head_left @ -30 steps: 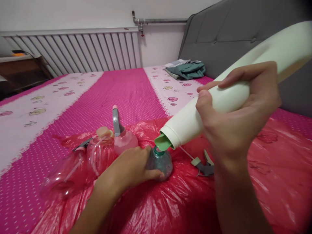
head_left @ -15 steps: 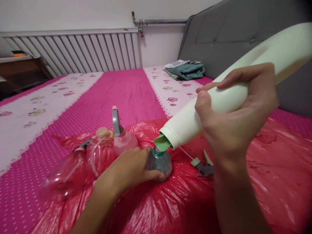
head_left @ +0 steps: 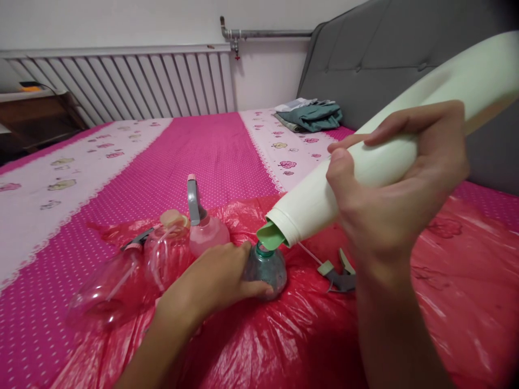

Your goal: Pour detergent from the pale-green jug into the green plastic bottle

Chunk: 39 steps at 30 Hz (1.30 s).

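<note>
The right fingers (head_left: 341,170) clasp the pale bottle (head_left: 383,165), the left fingers (head_left: 257,290) the small bottle (head_left: 272,274) beneath its green spout (head_left: 271,237), between the pink sprayer (head_left: 207,236) and the trigger head (head_left: 339,281) (the right wrist (head_left: 387,281) hides its end).

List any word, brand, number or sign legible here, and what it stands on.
None can be read.
Pale green bottle in the right hand: no lettering on the visible side.
Small clear bottle in the left hand: none discernible.
Bedspread: printed drawings, no letters discernible.
</note>
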### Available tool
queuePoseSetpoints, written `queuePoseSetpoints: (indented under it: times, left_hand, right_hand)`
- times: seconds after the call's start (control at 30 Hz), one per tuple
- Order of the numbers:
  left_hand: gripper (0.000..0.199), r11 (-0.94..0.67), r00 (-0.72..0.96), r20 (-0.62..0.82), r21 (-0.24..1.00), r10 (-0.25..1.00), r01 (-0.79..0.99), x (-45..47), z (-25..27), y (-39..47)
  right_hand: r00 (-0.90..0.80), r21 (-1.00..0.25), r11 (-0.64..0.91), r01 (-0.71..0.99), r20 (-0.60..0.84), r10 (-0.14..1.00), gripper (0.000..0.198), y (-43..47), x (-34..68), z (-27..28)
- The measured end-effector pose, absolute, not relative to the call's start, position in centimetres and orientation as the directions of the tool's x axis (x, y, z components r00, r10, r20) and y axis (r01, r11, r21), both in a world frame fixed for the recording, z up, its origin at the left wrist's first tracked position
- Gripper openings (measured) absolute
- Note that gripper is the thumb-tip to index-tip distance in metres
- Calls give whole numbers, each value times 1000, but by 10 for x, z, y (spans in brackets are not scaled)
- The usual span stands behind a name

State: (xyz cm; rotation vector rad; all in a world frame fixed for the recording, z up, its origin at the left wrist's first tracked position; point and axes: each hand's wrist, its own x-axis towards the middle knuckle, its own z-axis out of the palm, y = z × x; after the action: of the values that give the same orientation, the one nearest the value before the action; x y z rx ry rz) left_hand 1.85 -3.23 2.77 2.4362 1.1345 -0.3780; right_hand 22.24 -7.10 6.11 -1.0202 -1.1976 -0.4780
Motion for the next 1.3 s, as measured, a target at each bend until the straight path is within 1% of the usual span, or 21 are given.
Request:
queuePoseSetpoints:
  times: [0.1,0.17,0.33,0.47,0.53,0.63,0.73,0.97,1.13,1.23,1.3]
  left_hand:
    - [60,-577,632,-409,264,658,773,18,27,-32]
    - [59,-579,634,-408,265,657,771,17,27,-33]
    - [58,-585,643,-406,273,649,763,16,27,-32]
    - [57,-579,642,-409,283,648,765,17,27,-32]
    - [57,-578,645,-407,290,647,763,17,27,-32]
    - [56,-581,647,-397,288,651,761,17,27,-32]
    - [57,-577,645,-398,291,652,763,17,27,-33]
    - [56,-575,641,-406,286,652,766,15,27,-34]
    - [57,-570,641,-403,295,653,767,15,27,-33]
    - [57,-566,641,-400,302,655,767,15,27,-33]
    - [56,-566,640,-403,300,654,768,16,27,-33]
  right_hand:
    - [300,-357,430,829,933,197,26,-70,223,61]
    - [294,-348,448,823,937,186,25,-69,224,61]
    - [264,-268,521,810,961,83,28,-65,227,58]
    - [281,-290,500,816,955,95,25,-65,226,57]
    - [274,-279,503,818,958,85,26,-65,225,58]
    - [267,-255,547,797,962,59,27,-64,225,58]
    - [271,-251,597,761,961,58,28,-63,226,58]
    - [268,-249,618,746,961,65,28,-62,225,57]
    - [236,-198,665,720,971,33,30,-60,225,57]
    - [247,-226,651,725,967,60,27,-62,225,57]
    - [234,-223,638,737,970,68,27,-63,225,57]
